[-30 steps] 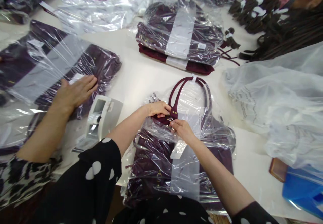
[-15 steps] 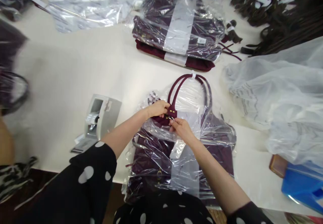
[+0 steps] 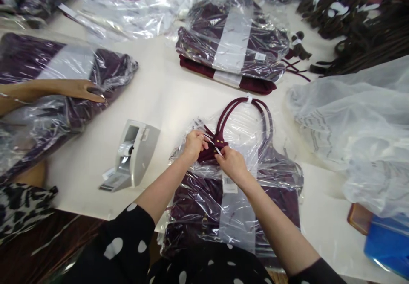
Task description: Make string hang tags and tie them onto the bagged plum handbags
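Note:
A dark maroon bag (image 3: 277, 196) in clear plastic lies in front of me, its looped handles (image 3: 230, 105) sticking up out of the wrap and bound at the top by a white tie (image 3: 249, 98). At the base of the left handle, my left hand (image 3: 194, 145) pinches one end of a thin pale strip (image 3: 209, 139). My right hand (image 3: 232, 161) pinches the strip's other end, just right of the gold studs. A white tag (image 3: 229, 184) with a barcode hangs below my right hand.
A grey tape dispenser (image 3: 136, 152) stands left of my bag. Further left, another person's hand (image 3: 76, 90) rests on a wrapped bag (image 3: 111, 68). Wrapped bags (image 3: 204, 36) lie behind; white plastic (image 3: 367, 117) and a blue item (image 3: 388, 241) are at right.
My left hand has drawn back slightly from the handle base, and the pale strip now stretches between my hands. At left, another person's hand and a wrapped bag have come into view.

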Action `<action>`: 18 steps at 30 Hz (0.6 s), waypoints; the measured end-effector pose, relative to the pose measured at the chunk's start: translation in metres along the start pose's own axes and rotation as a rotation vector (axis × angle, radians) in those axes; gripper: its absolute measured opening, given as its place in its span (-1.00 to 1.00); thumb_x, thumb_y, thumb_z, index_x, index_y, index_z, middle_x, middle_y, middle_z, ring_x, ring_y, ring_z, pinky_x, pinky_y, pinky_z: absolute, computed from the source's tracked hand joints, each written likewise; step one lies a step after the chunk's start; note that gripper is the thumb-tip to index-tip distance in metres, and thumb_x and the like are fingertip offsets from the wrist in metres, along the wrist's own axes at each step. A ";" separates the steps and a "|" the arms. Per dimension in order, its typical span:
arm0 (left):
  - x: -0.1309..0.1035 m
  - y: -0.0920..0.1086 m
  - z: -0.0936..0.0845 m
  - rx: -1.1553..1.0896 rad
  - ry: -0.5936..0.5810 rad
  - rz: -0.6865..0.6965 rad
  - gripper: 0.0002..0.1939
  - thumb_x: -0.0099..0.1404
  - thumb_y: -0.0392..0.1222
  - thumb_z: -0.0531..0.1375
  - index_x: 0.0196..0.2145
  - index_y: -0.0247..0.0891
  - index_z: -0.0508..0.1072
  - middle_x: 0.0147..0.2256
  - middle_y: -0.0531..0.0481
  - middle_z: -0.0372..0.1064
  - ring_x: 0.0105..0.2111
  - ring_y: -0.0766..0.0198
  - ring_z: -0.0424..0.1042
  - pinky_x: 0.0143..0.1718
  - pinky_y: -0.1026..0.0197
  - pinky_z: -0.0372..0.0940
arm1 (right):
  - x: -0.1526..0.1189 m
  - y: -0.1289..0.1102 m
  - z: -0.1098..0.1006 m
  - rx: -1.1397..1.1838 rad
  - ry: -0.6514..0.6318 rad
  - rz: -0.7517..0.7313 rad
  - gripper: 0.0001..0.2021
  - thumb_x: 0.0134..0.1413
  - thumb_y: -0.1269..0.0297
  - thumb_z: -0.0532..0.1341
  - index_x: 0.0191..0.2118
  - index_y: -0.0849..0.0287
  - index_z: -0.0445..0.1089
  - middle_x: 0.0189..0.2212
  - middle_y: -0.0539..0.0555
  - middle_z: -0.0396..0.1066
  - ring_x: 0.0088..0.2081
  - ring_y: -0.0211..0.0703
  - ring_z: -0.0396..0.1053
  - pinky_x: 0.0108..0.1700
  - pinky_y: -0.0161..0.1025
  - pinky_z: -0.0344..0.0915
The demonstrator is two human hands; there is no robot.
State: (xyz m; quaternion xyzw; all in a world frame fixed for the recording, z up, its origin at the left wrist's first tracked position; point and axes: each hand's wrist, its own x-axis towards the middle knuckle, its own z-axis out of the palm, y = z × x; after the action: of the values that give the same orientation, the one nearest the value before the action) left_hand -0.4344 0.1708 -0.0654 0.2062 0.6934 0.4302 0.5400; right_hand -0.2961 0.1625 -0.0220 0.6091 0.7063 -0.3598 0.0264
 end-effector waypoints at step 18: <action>-0.007 -0.001 -0.017 -0.102 -0.071 -0.011 -0.94 0.07 -0.32 0.00 -0.49 -0.19 0.17 -0.65 0.11 0.20 -0.84 0.41 0.13 -0.78 0.33 0.03 | 0.137 0.076 0.075 0.133 0.238 -0.989 -0.59 0.00 0.04 -0.04 -0.56 0.00 0.51 -0.46 0.49 0.38 -0.35 0.10 0.36 -0.21 0.09 0.12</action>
State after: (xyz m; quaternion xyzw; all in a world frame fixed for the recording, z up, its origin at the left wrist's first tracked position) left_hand -0.4482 0.1591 -0.0613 0.1895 0.6522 0.4546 0.5763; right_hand -0.2947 0.2375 -0.1790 0.2391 0.8836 -0.3016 -0.2666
